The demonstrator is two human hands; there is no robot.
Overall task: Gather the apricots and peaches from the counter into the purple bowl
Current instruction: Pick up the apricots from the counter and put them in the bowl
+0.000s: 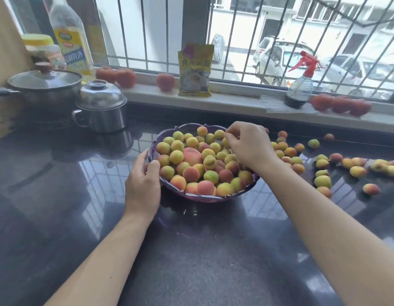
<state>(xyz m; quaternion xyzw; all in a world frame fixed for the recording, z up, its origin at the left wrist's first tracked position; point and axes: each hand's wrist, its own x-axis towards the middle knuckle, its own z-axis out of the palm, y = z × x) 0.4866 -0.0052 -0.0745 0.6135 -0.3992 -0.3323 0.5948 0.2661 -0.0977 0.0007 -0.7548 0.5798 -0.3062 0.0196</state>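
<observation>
Purple and scalloped at its rim, the shallow plastic bowl (192,196) is set near the middle of the dark polished stone counter (59,195), and it is already heaped with small yellow-and-red apricots (210,162) around one larger pink peach (192,156). The bowl's left rim is gripped by the left hand (143,184), the thumb hooked over the edge. The right hand (250,146) is held over the far right part of the heap, its fingers pinched narrow around what appears to be a small fruit; whether it is gripped or just being let go cannot be told. Many loose apricots (323,181) are scattered toward the right edge of the counter, some just beside the bowl and others well apart from it, so the task is judged roughly half done.

Several risks are judged likely from here. The heap is already level with the rim, so added fruit could be rolled off over the low edge. The glossy counter offers little grip, so the bowl could be pushed sideways if the left hand is lifted. The round loose fruit could be nudged toward the counter's edge by a sweeping forearm. Ripe fruit could be bruised if it is dropped from a height.
</observation>
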